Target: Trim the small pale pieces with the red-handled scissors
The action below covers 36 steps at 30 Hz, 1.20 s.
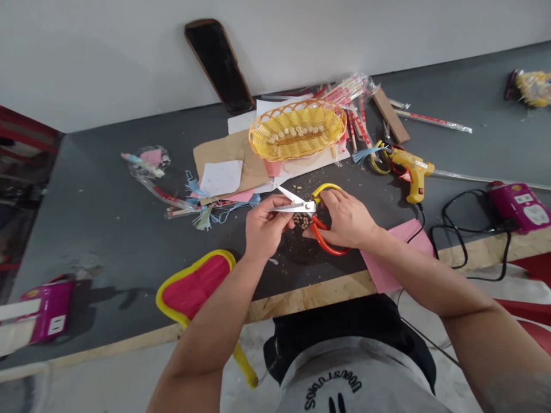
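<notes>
My right hand (349, 219) grips a pair of scissors (306, 207) with one yellow and one red-orange handle. The blades are spread and point left, over my left hand (267, 225). Its fingers are pinched together by the lower blade, and what they hold is too small to make out. Beneath the scissors lie small tan pieces (302, 221) and crumbs on the dark table. Beyond both hands sits a yellow woven basket (297, 155) with a row of small pale pieces (297, 133) inside.
A yellow glue gun (411, 172) with a cord lies to the right, near a purple box (519, 206). Pink paper (398, 258) is under my right forearm. A red-and-yellow fan (198, 284) lies left. Wrapped chopsticks (353, 89) and a phone (219, 66) are at the back.
</notes>
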Motion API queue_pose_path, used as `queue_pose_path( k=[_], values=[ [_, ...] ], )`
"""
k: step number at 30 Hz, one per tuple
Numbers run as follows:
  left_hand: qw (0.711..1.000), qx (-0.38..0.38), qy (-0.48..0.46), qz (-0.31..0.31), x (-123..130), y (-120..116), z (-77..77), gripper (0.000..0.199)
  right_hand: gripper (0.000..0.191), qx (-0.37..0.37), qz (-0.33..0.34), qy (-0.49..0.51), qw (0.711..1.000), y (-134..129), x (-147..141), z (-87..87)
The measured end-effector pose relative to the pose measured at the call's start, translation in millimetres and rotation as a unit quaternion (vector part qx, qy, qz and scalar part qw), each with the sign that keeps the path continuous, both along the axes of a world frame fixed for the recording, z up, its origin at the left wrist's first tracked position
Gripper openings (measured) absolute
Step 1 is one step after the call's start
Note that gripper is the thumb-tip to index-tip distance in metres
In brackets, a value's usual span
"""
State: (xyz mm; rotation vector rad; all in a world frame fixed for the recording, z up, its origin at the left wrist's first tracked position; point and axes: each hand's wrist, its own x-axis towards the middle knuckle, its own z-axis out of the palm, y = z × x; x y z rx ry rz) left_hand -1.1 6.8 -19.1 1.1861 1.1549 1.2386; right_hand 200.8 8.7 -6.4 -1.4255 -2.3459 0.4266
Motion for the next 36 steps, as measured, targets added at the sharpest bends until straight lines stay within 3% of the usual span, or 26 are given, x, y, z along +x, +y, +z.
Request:
queue_pose_path(
  k=[8,16,22,28,36],
  values=[
    [0.999,-0.014,-0.035,-0.035,-3.4,2.2,-2.7,0.018,0.063,0.003,0.022,0.017,1.000,0.2,1.1,-3.7],
    [0.999,-0.012,-0.050,-0.011,-0.5,1.0,-3.1,0.025,0.055,-0.017,0.010,0.014,1.000,-3.4,1.5,2.1],
    [1.000,0.013,-0.018,-0.007,-1.1,0.5,-3.6,0.027,0.055,-0.035,0.004,0.019,0.999,-2.1,1.2,2.3],
    [0.999,0.039,0.004,-0.037,-3.2,1.3,-3.1,0.019,0.068,0.004,0.014,0.004,1.000,-0.1,0.6,-1.1],
    [0.999,0.011,0.013,-0.050,-6.4,1.8,-2.4,0.020,0.062,-0.005,0.028,0.008,1.000,-1.2,3.0,-1.1]
  ],
)
